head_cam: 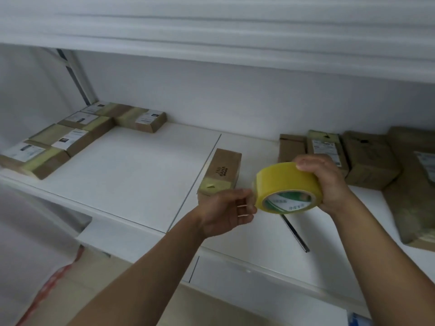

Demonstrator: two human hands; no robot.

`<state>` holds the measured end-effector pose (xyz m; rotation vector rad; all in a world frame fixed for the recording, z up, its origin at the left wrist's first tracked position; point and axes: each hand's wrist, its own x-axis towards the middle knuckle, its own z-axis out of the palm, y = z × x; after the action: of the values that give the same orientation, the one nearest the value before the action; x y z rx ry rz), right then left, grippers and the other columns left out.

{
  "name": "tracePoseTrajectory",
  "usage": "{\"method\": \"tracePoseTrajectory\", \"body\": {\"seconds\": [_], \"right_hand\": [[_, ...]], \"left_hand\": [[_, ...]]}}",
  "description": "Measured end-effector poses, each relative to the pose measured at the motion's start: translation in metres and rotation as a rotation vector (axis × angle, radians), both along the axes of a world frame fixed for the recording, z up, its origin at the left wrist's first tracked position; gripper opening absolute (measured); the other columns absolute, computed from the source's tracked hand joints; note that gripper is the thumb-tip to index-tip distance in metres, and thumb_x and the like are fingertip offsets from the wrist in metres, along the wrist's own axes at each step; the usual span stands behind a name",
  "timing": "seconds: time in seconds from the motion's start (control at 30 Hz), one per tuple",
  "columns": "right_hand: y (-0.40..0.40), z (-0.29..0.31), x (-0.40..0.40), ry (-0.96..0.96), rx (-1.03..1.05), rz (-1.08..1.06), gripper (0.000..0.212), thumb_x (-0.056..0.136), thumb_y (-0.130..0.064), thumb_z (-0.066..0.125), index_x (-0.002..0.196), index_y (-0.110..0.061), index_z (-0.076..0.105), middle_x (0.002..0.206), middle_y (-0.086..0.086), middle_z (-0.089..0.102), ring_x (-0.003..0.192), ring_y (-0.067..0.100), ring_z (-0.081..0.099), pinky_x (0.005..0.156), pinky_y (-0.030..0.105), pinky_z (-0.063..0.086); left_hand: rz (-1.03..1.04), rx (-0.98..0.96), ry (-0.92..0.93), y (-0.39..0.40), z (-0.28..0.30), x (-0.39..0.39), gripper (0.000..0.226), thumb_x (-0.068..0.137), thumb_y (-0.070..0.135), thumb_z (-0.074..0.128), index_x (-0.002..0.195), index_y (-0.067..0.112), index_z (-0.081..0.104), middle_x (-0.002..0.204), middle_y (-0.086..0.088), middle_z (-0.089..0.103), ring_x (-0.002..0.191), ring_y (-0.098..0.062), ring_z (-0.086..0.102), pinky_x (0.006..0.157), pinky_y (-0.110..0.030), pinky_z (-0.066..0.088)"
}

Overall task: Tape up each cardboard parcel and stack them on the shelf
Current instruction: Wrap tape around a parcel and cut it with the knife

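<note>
Yellow tape roll (287,186), gripped in the right hand (329,182), fingertips of the left hand (227,211) at its edge. Partly taped cardboard parcel (221,176) lies flat on the white shelf (131,175) just beyond the left hand.

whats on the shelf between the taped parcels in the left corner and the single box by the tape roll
Nothing: in the head view the white shelf is bare between the corner parcels and the single box, apart from a thin seam line just left of that box.

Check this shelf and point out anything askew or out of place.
The single parcel stands alone mid-shelf, apart from the flat row at the left and the group at the right. The tape across its near end is wrinkled, with a corner lifting. A dark metal strip lies loose on the shelf below the tape roll.
</note>
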<state>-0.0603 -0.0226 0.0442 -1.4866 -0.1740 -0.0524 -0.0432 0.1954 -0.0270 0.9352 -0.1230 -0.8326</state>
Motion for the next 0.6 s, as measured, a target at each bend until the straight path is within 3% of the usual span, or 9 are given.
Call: {"method": "tracePoseTrajectory", "body": {"seconds": [0.13,0.27,0.33,0.43,0.5,0.6], "right_hand": [[0.013,0.001,0.012,0.051,0.039,-0.143,0.028,0.070,-0.021,0.056,0.043,-0.024,0.064,0.049,-0.011,0.053,0.048,0.003,0.053,0.047,0.017,0.042],[0.022,-0.004,0.022,0.085,-0.049,-0.249,0.009,0.055,-0.035,0.072,0.050,-0.028,0.069,0.055,-0.014,0.060,0.052,0.002,0.058,0.046,0.017,0.045],[0.029,-0.007,0.025,0.092,-0.112,-0.273,0.013,0.056,-0.037,0.071,0.057,-0.024,0.071,0.059,-0.014,0.062,0.054,0.000,0.058,0.048,0.015,0.045],[0.037,-0.007,0.030,0.044,-0.292,-0.280,0.038,0.065,-0.038,0.066,0.072,-0.001,0.067,0.067,-0.002,0.059,0.060,0.005,0.054,0.061,0.023,0.042],[0.037,-0.008,0.032,0.039,-0.457,-0.253,0.037,0.071,-0.041,0.060,0.070,-0.004,0.065,0.067,-0.002,0.055,0.063,0.007,0.051,0.065,0.028,0.037],[0.038,-0.013,0.037,0.052,-0.554,-0.204,0.040,0.074,-0.047,0.058,0.064,-0.008,0.059,0.060,-0.005,0.049,0.060,0.008,0.048,0.065,0.032,0.035]], "left_hand": [[0.029,0.088,-0.038,0.017,0.012,0.019,0.021,0.098,0.010,0.054,0.081,0.010,0.067,0.075,-0.005,0.064,0.065,-0.012,0.063,0.057,-0.022,0.053],[0.056,0.246,-0.154,0.038,0.021,0.039,0.024,0.098,0.001,0.054,0.082,0.007,0.071,0.073,-0.005,0.062,0.065,-0.013,0.061,0.062,-0.022,0.054],[0.089,0.436,-0.320,0.043,0.029,0.047,0.026,0.097,-0.001,0.057,0.076,0.009,0.069,0.068,-0.002,0.058,0.063,-0.011,0.056,0.065,-0.020,0.052],[0.130,0.619,-0.495,0.058,0.040,0.065,0.026,0.095,-0.002,0.058,0.072,0.005,0.066,0.067,-0.004,0.056,0.065,-0.014,0.053,0.069,-0.026,0.049],[0.111,0.689,-0.543,0.073,0.046,0.078,0.017,0.095,-0.001,0.057,0.081,-0.002,0.067,0.076,-0.011,0.059,0.073,-0.018,0.056,0.075,-0.028,0.052],[0.025,0.728,-0.556,0.079,0.050,0.086,0.020,0.096,0.000,0.054,0.081,0.006,0.064,0.079,-0.009,0.060,0.075,-0.018,0.057,0.077,-0.028,0.053]]}}
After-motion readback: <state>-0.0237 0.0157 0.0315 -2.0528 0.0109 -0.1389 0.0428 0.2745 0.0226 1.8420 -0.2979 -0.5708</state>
